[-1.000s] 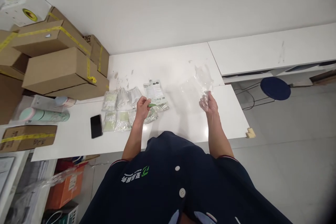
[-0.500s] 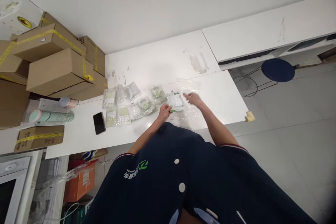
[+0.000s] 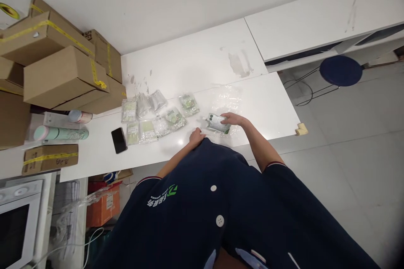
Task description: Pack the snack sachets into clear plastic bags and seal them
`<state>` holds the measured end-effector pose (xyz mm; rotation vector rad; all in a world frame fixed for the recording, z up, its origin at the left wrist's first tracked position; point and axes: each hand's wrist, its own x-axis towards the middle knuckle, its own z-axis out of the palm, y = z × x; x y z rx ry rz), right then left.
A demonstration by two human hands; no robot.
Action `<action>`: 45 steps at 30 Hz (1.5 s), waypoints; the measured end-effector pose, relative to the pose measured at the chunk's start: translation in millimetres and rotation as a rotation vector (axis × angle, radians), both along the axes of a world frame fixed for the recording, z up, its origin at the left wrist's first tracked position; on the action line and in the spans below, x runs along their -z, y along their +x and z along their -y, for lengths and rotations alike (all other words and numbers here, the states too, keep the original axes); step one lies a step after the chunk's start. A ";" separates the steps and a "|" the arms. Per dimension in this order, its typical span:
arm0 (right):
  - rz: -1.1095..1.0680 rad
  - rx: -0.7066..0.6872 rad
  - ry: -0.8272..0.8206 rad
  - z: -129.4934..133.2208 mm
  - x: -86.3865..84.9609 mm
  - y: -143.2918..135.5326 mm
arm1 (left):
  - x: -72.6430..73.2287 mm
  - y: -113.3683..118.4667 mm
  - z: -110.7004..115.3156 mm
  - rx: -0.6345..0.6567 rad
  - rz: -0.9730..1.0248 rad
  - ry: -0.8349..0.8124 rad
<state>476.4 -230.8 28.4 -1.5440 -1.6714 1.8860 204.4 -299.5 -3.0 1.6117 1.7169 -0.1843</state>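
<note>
My right hand [image 3: 232,119] grips a small white-and-green printed pouch [image 3: 217,122] by its right end, holding it over a sheet of clear bubble wrap [image 3: 227,96]. At the front of the table, left of the pouch, my left hand [image 3: 197,138] is closed by the lower left side of the wrap. Whatever its fingers hold there is too small to make out. Several clear-wrapped packs with green contents, one a green pack [image 3: 188,104] and another a wrapped pack [image 3: 174,118], lie to the left. Behind them are silvery wrapped packs [image 3: 157,100].
A black phone [image 3: 119,140] lies left of the packs. Cardboard boxes [image 3: 65,75] with yellow tape are stacked at the left, near a mint-green bottle [image 3: 63,133]. The white table [image 3: 268,109] has a corner guard [image 3: 301,129]. A dark blue stool [image 3: 341,70] stands to the right.
The pouch has passed from my left hand to my right and turned, its green end now toward the right. My left hand has let go of it and stays near the front edge.
</note>
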 end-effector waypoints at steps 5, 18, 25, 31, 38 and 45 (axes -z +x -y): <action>0.354 -0.335 0.040 -18.7 10.0 -21.0 | 5.0 -5.1 4.2 0.191 0.040 0.033; 0.705 -0.277 0.732 93.8 26.9 -57.6 | 5.0 11.2 -4.9 0.819 -0.114 0.445; 0.731 -0.238 0.787 106.0 35.1 -47.2 | -10.5 10.1 -24.4 0.916 0.057 0.592; 0.574 -0.299 0.507 65.9 6.4 -14.1 | -36.3 15.8 -33.6 0.641 0.244 0.393; 0.680 -0.303 0.293 -19.3 -2.9 -12.2 | -29.2 34.2 -79.8 0.099 0.258 0.207; 0.913 -0.213 0.759 10.4 1.2 -33.7 | -5.1 45.5 -102.4 0.068 0.035 0.152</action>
